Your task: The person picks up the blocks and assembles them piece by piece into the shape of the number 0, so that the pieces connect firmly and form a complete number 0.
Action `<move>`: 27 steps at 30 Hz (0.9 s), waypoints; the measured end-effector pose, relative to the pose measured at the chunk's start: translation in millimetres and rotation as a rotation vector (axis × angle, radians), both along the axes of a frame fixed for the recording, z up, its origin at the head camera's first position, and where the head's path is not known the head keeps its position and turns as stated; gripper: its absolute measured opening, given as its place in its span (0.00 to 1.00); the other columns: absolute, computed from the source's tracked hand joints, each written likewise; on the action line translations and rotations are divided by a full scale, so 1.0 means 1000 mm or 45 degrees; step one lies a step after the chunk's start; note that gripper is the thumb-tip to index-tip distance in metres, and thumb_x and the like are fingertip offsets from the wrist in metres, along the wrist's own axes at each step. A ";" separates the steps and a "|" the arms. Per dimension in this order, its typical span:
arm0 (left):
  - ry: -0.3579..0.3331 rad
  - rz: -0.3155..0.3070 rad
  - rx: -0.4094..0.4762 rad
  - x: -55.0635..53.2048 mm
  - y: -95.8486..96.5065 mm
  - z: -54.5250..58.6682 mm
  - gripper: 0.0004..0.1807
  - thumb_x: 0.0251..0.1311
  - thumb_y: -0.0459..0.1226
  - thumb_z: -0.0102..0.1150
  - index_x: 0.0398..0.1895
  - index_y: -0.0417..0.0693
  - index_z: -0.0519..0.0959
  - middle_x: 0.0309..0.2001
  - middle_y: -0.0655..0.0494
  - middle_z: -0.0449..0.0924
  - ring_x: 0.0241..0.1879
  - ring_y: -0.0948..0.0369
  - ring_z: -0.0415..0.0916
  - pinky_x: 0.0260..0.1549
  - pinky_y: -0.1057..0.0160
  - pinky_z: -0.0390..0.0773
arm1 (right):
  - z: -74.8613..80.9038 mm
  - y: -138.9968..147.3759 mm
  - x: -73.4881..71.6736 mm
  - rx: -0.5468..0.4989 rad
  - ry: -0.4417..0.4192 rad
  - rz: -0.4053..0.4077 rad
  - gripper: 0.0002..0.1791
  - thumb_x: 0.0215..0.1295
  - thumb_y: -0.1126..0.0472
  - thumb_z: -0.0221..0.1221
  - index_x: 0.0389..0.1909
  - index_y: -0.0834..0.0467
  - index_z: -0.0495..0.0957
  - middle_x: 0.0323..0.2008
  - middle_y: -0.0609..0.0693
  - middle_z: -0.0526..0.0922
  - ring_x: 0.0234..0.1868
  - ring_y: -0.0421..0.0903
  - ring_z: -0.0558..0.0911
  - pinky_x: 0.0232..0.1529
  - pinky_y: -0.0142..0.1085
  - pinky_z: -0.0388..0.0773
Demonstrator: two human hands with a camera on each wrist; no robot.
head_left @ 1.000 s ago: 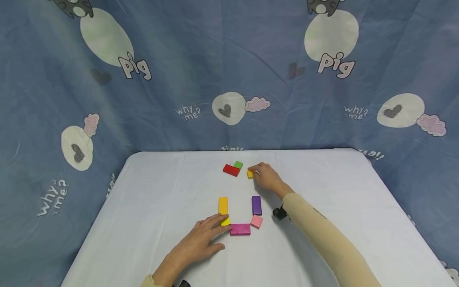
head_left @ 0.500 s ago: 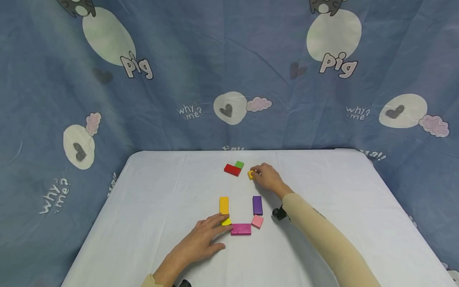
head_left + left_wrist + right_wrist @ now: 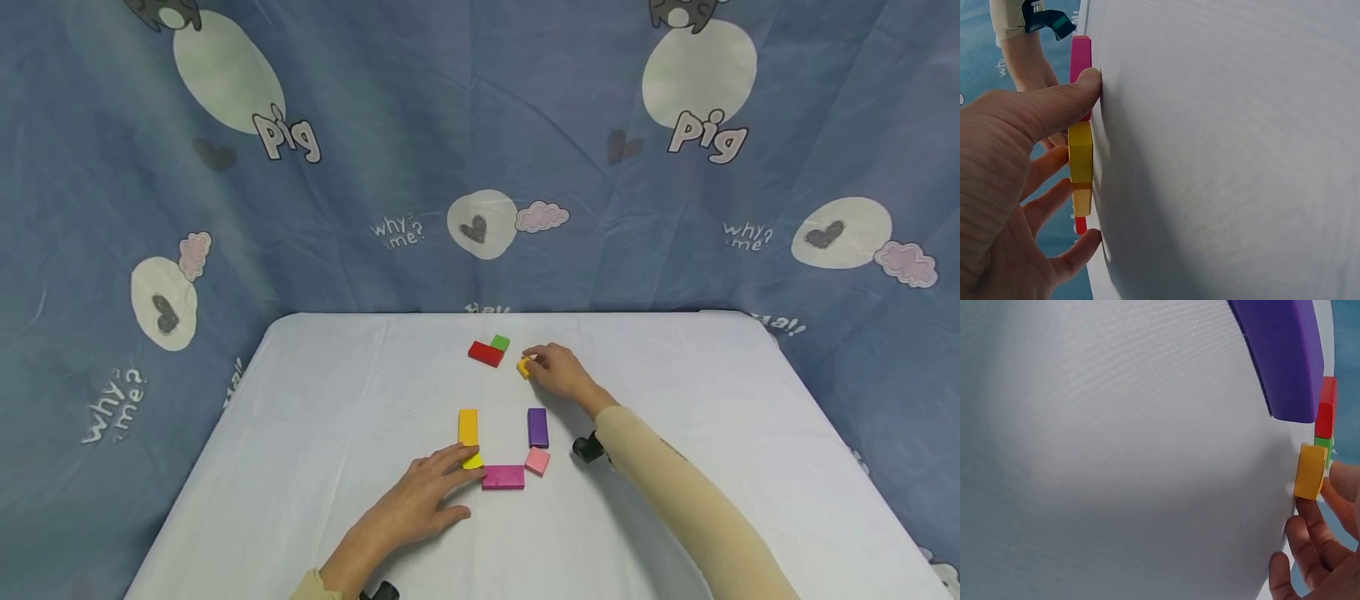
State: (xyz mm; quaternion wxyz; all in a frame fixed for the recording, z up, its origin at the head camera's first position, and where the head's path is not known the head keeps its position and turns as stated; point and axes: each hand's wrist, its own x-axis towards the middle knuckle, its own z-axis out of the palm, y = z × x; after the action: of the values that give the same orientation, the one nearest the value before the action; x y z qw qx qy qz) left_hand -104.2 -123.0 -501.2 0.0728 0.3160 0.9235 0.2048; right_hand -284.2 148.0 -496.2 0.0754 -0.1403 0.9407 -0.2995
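Observation:
My right hand [image 3: 558,371] pinches a small orange-yellow block [image 3: 1310,472] at the far part of the table, thumb and forefinger at its side. Just left of it, a red block [image 3: 486,354] lies against a small green block [image 3: 500,342]. My left hand [image 3: 427,500] lies with fingers spread, its fingertips at a yellow block [image 3: 1080,152] and the end of a magenta block [image 3: 503,477]. Beyond the yellow block, in line with it, lies a longer orange-yellow block [image 3: 468,426]. A pink block [image 3: 537,462] and a purple block [image 3: 537,427] form the right side of this U-shaped layout.
A white cloth covers the table [image 3: 337,392]. Behind it hangs a blue printed curtain [image 3: 337,250]. A black wrist device [image 3: 587,448] hangs below my right sleeve, close to the purple block.
My right hand has turned the small orange-yellow block a little and drawn it slightly nearer. My left hand and the other blocks have kept their places.

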 end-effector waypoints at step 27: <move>0.004 0.000 0.008 0.000 0.000 -0.001 0.30 0.58 0.48 0.68 0.66 0.62 0.74 0.71 0.57 0.62 0.71 0.54 0.55 0.59 0.43 0.65 | -0.004 0.006 0.008 -0.076 0.053 0.046 0.16 0.69 0.59 0.57 0.55 0.58 0.80 0.43 0.54 0.81 0.48 0.52 0.78 0.53 0.48 0.73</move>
State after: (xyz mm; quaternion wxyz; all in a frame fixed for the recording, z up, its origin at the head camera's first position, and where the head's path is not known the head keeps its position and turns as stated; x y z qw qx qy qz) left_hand -104.3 -122.9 -502.2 0.0705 0.3165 0.9230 0.2074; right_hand -276.4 154.2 -500.1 0.0570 -0.1655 0.9300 -0.3231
